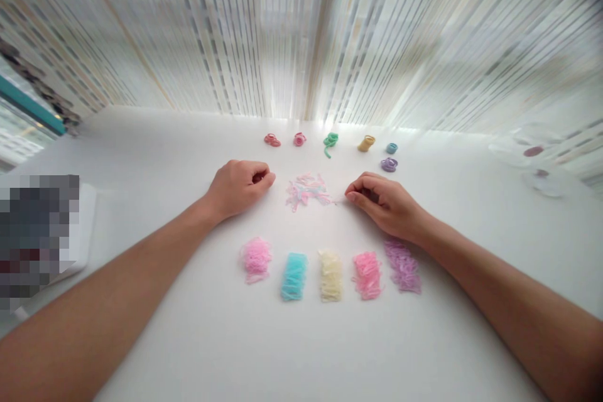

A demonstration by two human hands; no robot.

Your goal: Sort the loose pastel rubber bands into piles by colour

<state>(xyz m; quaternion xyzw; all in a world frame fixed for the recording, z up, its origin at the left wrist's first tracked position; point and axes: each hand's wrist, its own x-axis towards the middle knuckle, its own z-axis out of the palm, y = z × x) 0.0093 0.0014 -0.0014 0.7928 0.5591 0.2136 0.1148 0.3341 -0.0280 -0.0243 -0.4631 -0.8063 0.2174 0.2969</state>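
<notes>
Strand (340,201) in pinch of right hand (372,198), beside pastel pile (307,191)! Over to left hand (241,183): clenched loosely, contents impossible to tell. Coloured coils (331,140) near far edge of table (211,333).

head view | text: none legible | labels, brands: none legible | numbers, signs: none legible
</notes>
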